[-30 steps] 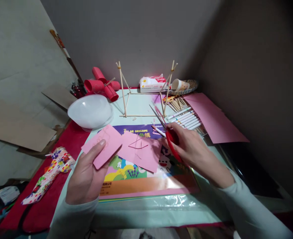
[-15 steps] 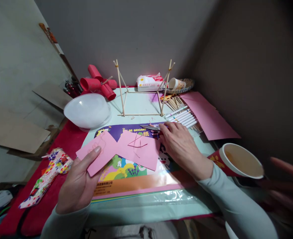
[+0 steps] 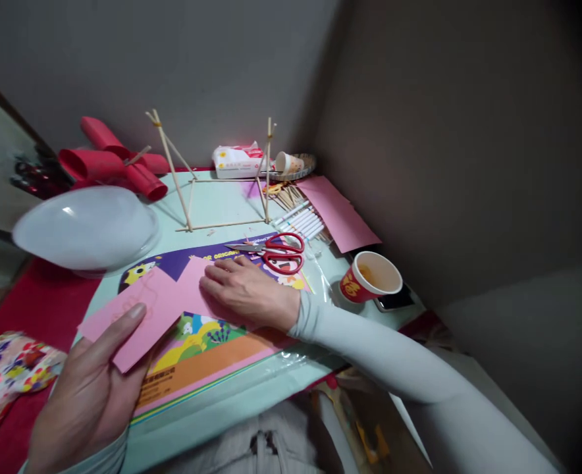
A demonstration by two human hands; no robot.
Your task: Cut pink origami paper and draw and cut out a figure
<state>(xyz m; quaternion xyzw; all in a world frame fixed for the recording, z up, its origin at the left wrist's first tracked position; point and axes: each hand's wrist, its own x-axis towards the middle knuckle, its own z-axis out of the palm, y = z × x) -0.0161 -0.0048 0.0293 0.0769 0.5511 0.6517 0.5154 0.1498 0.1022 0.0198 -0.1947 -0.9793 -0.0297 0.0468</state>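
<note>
A pink sheet of paper (image 3: 158, 294), narrow in the middle with a notch at its top edge, carries faint drawn lines on its left half. My left hand (image 3: 96, 375) pinches that half, thumb on top. Over the paper's right half lies my right hand (image 3: 244, 289), fingers bent down and close together; the fingertips and whatever is under them are hidden. Red-handled scissors (image 3: 284, 253) rest just beyond it, blades pointing left, untouched. Beneath everything is a colourful origami paper pack (image 3: 199, 352).
A stick frame (image 3: 226, 227) stands at the back, near red paper tubes (image 3: 93, 164) and a tissue pack (image 3: 236, 162). White bowls (image 3: 86, 227) sit left. White markers (image 3: 301, 222), pink paper (image 3: 340, 214) and a red cup (image 3: 365, 280) of liquid are on the right.
My right hand has come away from the scissors and moved left onto the pink paper. The view has turned to the right. A blurred hand at the right edge is gone from view.
</note>
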